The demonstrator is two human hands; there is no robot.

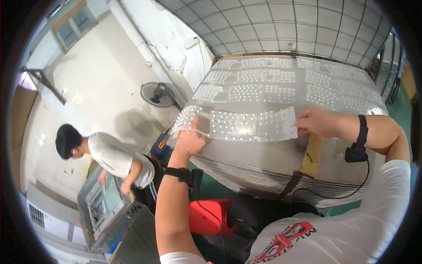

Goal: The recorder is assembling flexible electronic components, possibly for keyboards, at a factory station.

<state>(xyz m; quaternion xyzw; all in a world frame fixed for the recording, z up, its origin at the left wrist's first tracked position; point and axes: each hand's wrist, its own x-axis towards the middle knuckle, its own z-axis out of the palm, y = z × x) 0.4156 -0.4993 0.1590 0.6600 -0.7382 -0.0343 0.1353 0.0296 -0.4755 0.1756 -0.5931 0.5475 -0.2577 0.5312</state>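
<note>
A long, thin, pale sheet covered in small white dots stretches between my two hands, bowed slightly. Near its left end is a rectangular cutout. My left hand holds that end beside the cutout, index finger extended along the sheet and the other fingers partly hidden. At the opposite end, my right hand pinches the right edge between thumb and fingers. Beneath lies a large stack of flat sheets, with rows of similar dotted pieces spread over its far part.
A yellow-brown strip lies on the stack's near side. Behind stands a wire grid. At left, a co-worker bends over a framed work surface; a fan stands near the wall. A red stool is below. Cables hang from both wrist straps.
</note>
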